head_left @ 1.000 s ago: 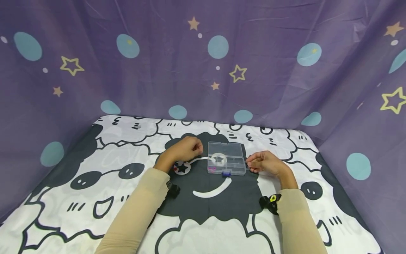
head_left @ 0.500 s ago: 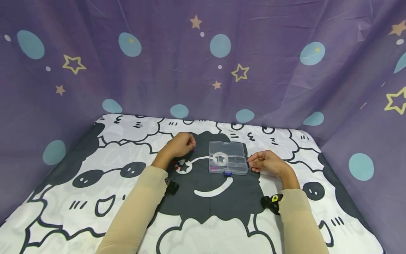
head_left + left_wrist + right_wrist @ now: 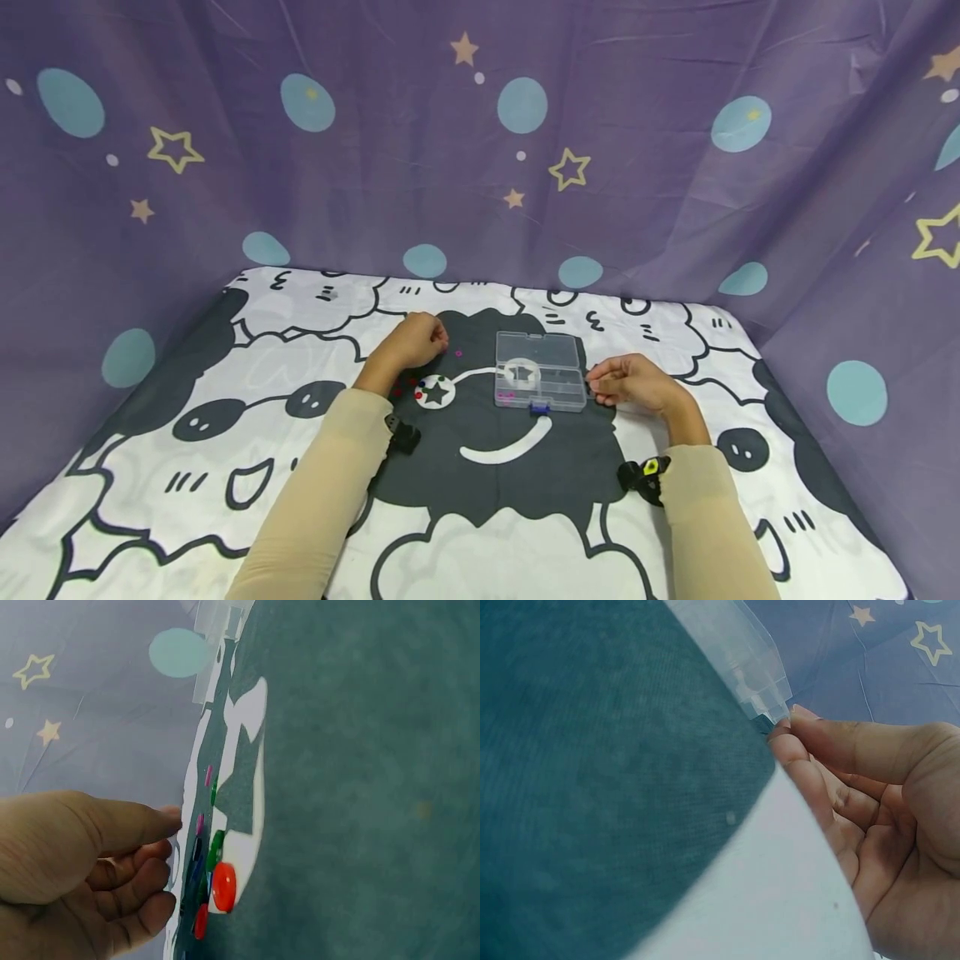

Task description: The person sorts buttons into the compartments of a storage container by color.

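Note:
A clear plastic compartment box (image 3: 538, 383) lies with its lid (image 3: 537, 350) raised at the back and a blue latch (image 3: 539, 409) in front. Pink pieces (image 3: 506, 396) sit in its front left compartment. My right hand (image 3: 637, 385) pinches the box's right edge between thumb and fingers, shown close in the right wrist view. Left of the box, my left hand (image 3: 414, 340) hovers with loosely bent fingers and nothing visible in them. Small red (image 3: 224, 886), green (image 3: 215, 850) and blue pieces lie beside it on the cloth, partly hidden by it. A pink ring (image 3: 459, 353) lies between hand and box.
The cloth (image 3: 495, 483) is printed with white and dark cartoon sheep. A purple curtain (image 3: 450, 200) with stars and blue ovals hangs behind and at both sides. Black wrist cameras (image 3: 405, 437) sit at both cuffs.
My left hand has moved left, away from the box, and the pink ring now lies uncovered on the cloth. More coloured pieces show near that hand. My right hand stays at the box.

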`<state>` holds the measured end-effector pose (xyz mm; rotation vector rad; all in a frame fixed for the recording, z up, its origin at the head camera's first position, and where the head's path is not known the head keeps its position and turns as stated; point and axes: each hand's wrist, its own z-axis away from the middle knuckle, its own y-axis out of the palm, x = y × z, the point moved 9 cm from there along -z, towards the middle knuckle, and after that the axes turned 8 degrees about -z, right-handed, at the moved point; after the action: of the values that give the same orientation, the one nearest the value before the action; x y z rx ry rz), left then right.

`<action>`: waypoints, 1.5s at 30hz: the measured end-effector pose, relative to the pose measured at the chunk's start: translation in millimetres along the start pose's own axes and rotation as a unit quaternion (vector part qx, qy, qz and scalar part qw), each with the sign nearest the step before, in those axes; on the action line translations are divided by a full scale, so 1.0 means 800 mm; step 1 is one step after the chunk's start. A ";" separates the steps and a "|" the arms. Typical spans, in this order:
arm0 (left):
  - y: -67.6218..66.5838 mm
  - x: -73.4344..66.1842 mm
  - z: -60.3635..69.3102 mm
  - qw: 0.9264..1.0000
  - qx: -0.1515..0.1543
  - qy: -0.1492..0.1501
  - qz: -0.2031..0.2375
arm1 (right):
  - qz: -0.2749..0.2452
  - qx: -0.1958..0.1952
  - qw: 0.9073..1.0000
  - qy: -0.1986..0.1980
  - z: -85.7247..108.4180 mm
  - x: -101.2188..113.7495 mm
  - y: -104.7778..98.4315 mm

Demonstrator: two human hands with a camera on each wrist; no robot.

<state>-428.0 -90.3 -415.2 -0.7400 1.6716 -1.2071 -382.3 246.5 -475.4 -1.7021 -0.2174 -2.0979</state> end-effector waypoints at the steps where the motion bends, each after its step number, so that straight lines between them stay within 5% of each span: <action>1: 0.000 0.001 0.001 1.000 0.001 0.000 -0.002 | 0.000 0.000 1.000 -0.001 0.000 0.001 0.000; 32: 0.009 0.000 0.003 0.999 0.035 0.014 -0.009 | 0.001 -0.002 1.000 0.002 0.000 0.001 0.000; 45: -0.008 -0.028 0.003 0.998 0.015 0.053 0.032 | 0.002 0.001 1.000 0.000 0.001 0.001 0.000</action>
<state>-416.9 -74.4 -402.0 -0.6071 1.7467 -1.2426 -382.0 246.9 -474.1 -1.6999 -0.2143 -2.0943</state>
